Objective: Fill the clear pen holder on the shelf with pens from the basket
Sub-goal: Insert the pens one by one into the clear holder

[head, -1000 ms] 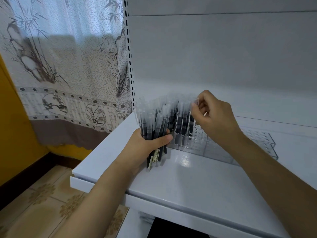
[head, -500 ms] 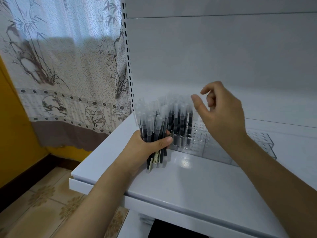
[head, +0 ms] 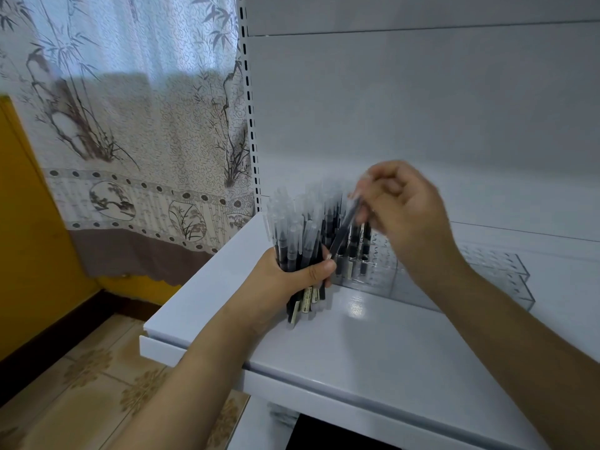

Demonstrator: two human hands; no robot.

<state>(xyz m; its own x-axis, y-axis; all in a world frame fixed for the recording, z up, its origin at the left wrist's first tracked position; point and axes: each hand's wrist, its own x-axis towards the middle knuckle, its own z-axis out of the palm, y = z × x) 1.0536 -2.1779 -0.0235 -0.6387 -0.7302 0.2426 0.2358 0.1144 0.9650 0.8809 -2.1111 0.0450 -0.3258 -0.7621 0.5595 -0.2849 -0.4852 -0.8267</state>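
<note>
My left hand (head: 285,280) grips a thick bundle of black pens (head: 297,241) with frosted caps, held upright just above the white shelf (head: 373,345). My right hand (head: 406,209) pinches one pen (head: 344,227) by its cap end, tilted, its tip still among the bundle. Behind them stands the clear pen holder (head: 487,274), a stepped acrylic rack with rows of holes. Several pens stand in its left end (head: 357,251); the rest of its holes are bare. The basket is out of sight.
A slotted shelf upright (head: 251,125) and grey back panel (head: 422,108) stand behind. A patterned curtain (head: 130,141) hangs at left over a yellow wall (head: 29,238). Tiled floor (head: 81,384) lies below the shelf's front edge.
My right hand let go at the holder, lifted open, then came back to the bundle and closed on one pen. The left hand and its bundle stayed put.
</note>
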